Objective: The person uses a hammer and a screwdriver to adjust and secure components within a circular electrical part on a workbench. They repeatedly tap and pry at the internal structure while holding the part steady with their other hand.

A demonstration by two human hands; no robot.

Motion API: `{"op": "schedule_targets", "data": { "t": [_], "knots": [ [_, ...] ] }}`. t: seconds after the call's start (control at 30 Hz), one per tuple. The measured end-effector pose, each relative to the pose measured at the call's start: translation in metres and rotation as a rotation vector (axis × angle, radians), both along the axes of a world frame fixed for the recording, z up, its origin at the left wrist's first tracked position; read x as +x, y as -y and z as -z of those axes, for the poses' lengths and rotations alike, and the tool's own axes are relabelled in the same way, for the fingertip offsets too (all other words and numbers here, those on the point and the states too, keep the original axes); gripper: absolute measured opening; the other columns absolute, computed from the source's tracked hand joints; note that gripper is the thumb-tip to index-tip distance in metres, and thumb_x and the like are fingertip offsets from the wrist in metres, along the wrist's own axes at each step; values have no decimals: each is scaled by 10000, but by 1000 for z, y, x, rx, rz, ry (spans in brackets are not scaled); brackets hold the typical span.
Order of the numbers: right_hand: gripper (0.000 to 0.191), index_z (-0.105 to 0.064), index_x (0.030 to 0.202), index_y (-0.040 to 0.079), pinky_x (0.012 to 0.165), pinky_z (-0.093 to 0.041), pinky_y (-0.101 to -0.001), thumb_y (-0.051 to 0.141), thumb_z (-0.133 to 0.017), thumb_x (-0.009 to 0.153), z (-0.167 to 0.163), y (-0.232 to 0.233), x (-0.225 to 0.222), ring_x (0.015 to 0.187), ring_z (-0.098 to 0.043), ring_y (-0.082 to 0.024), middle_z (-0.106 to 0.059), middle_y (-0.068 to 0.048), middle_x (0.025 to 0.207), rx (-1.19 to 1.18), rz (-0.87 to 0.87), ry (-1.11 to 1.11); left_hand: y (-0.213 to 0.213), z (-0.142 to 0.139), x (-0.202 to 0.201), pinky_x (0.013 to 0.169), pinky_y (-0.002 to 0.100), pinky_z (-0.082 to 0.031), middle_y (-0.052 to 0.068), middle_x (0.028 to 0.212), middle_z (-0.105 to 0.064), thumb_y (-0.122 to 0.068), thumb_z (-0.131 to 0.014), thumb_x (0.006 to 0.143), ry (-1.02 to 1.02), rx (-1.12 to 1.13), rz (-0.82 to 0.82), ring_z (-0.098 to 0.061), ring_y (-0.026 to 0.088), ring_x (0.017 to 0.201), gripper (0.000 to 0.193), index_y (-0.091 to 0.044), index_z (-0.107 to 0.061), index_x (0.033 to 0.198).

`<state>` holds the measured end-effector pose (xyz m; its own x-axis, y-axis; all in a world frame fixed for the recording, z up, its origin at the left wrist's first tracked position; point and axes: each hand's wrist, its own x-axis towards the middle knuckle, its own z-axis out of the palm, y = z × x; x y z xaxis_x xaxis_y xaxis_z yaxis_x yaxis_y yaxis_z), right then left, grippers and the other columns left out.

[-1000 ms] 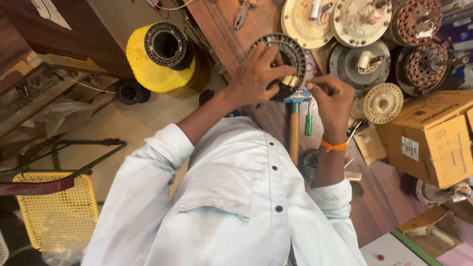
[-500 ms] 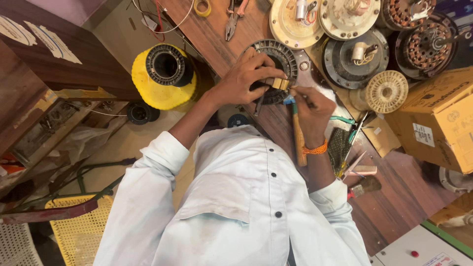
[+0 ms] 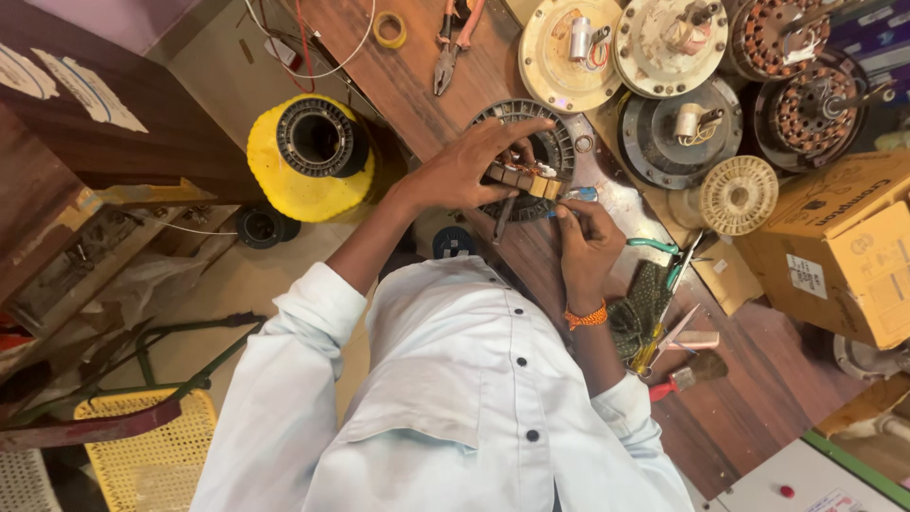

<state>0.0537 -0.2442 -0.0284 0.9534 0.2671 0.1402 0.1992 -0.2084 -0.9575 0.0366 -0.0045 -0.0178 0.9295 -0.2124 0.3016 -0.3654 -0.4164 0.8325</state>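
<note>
Fingers of the left hand [image 3: 464, 171] spread over one stator [image 3: 527, 159]; right hand [image 3: 588, 248] pinches one screwdriver [image 3: 578, 195].

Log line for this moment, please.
left hand: pressed on ring-shaped stator | right hand: grip on blue-handled tool at stator edge | wooden bench
</note>
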Motion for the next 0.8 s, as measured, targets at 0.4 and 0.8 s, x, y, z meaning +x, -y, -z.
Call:
{"op": "schedule_targets", "data": {
  "t": [0.4,0.8],
  "knots": [
    [284,-634,955,-16,590,-404,-222,236,-642,1085,32,5,-7,643,-521,-57,-597,-9,752,119,-81,-524,1,38,1,955,436,-472,49,1104,-666,-262,-913,823,167,-133,-193,-620,275,1012,757,-218,-478,1440],
    [311,-637,1001,-63,602,-362,-234,241,-671,1054,19,-2,-23,672,-461,-66,-584,-12,797,123,-25,-690,3,63,4,784,418,-438,-7,962,-629,-311,-968,777,188,-147,-211,-608,237,878,769,-190,-478,1358]
  ]
}}
